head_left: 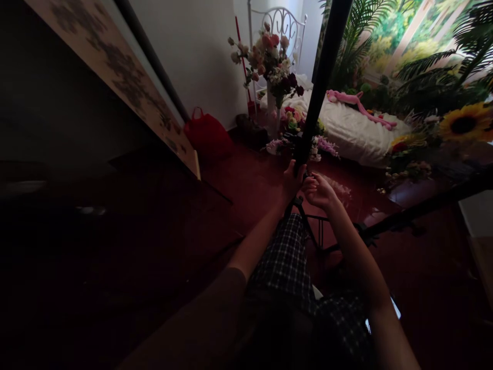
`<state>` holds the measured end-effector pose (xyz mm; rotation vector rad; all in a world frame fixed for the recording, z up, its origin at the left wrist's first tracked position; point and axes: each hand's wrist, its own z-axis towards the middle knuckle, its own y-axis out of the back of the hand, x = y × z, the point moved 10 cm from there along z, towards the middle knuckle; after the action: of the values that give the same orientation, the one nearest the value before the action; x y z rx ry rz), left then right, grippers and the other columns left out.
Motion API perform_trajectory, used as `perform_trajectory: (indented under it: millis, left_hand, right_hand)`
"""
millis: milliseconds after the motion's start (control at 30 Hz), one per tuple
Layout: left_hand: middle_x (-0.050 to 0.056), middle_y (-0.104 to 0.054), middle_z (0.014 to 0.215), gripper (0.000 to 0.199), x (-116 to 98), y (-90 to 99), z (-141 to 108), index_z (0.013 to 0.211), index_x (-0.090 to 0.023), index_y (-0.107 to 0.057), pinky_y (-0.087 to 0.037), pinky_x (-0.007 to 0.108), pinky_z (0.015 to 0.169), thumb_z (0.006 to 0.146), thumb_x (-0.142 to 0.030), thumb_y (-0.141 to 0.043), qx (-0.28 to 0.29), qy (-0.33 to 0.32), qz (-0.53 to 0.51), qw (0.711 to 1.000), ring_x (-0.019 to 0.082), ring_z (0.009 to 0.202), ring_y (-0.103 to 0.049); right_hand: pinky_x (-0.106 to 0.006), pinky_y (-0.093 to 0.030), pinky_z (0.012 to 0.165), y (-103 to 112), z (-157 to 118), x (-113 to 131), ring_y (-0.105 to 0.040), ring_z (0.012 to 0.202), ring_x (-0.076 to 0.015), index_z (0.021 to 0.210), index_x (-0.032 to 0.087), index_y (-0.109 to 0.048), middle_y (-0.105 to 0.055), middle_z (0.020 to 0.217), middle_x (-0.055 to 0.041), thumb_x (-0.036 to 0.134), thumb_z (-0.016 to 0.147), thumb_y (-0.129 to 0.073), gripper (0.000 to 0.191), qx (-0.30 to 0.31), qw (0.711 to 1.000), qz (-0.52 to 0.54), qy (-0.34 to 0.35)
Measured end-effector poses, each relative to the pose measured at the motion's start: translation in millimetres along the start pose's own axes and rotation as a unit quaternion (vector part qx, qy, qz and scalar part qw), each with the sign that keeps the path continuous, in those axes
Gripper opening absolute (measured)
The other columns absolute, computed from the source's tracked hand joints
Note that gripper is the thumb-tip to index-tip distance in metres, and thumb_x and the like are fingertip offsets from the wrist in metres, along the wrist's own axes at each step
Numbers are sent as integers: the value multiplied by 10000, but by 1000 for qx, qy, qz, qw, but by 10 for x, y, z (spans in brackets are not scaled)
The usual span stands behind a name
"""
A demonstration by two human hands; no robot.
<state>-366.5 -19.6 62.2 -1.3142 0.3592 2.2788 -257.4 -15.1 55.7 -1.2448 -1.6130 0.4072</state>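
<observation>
A black upright pole of a stand rises from the middle of the view to the top edge, tilted to the right. My left hand is wrapped round its lower part. Close beside it on the right, my right hand has its fingers curled and pinched at a small dark part on the pole, too small to make out. Below the hands, dark legs and braces of the stand show near my checked clothing.
A second black pole slants at the right. Behind are flowers in a vase, a white-covered bed with a pink toy, and a sunflower. A red bag and a leaning panel stand left.
</observation>
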Motion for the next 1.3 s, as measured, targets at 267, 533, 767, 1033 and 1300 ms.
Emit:
perform_trajectory:
  millis: [267,533,767,1033,1300]
  left_hand:
    - [35,-665,797,445,16,-23,-12,988,-209,-598,-476,274,638,933,-596,-387,55,9,-8,998,144,679,-625]
    - [42,-671,796,439,-106,26,12,925,-216,-606,-501,271,668,921,-613,-419,71,-18,-15,997,148,707,-637]
    - [43,-661,768,474,-412,25,244,866,-218,-602,-516,271,689,921,-638,-390,98,-57,-25,993,135,712,-625]
    - [-24,-463,621,497,-952,-184,757,863,-225,-551,-380,225,464,843,-708,-433,67,-64,-170,981,69,483,-454]
    - [-38,-439,580,520,-1243,-209,909,793,-207,-520,-300,205,407,819,-720,-443,53,-97,-203,973,33,419,-382]
  right_hand:
    - [-241,-471,594,243,-65,394,-571,646,-149,1000,236,-514,-605,768,-12,320,957,-418,135,-151,768,-591,197]
    - [-408,-468,973,-213,-382,505,-576,1110,-260,1300,220,-463,-591,1250,-136,294,865,-567,453,-122,544,-699,449]
    - [-376,-490,920,-27,-331,453,-606,1014,-227,1117,219,-526,-595,1183,-122,318,907,-499,234,-145,620,-638,434]
    - [-281,-513,768,174,-293,518,-640,842,-152,1066,246,-489,-631,957,-36,414,896,-572,253,-149,722,-510,444]
    - [-162,-441,457,489,33,375,-540,456,-69,896,215,-502,-577,604,55,220,919,-525,32,-200,933,-197,227]
